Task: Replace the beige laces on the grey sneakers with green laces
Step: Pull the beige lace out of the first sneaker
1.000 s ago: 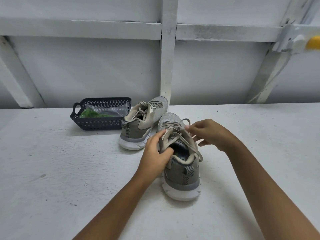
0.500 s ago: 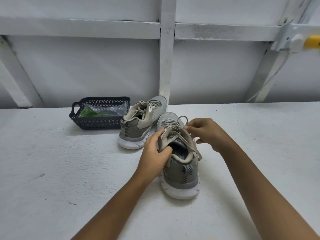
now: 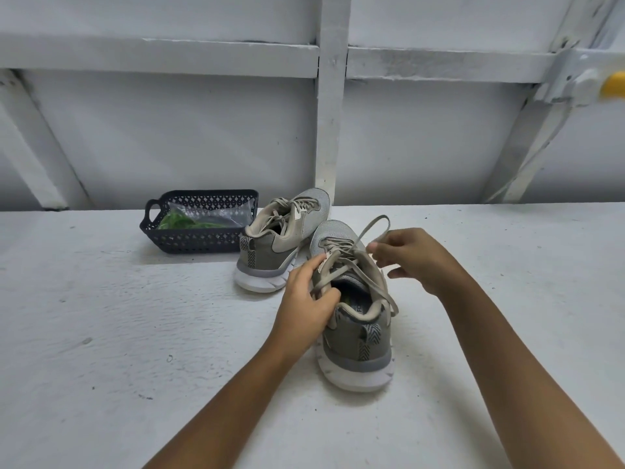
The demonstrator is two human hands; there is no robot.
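Near grey sneaker [image 3: 358, 343]: beige lace [image 3: 338, 248] loose, loop pinched by right hand [image 3: 416, 255].

The only lettering that could be read stood on the insole [image 3: 355, 303] of the nearer sneaker [image 3: 355, 348]: two pale capitals, "FO", printed sideways just inside that sneaker's heel collar, with the rest of the word hidden under the collar's padded rim. A small pale tag [image 3: 323, 257] on the same sneaker's tongue was too small and blurred to make out any print.
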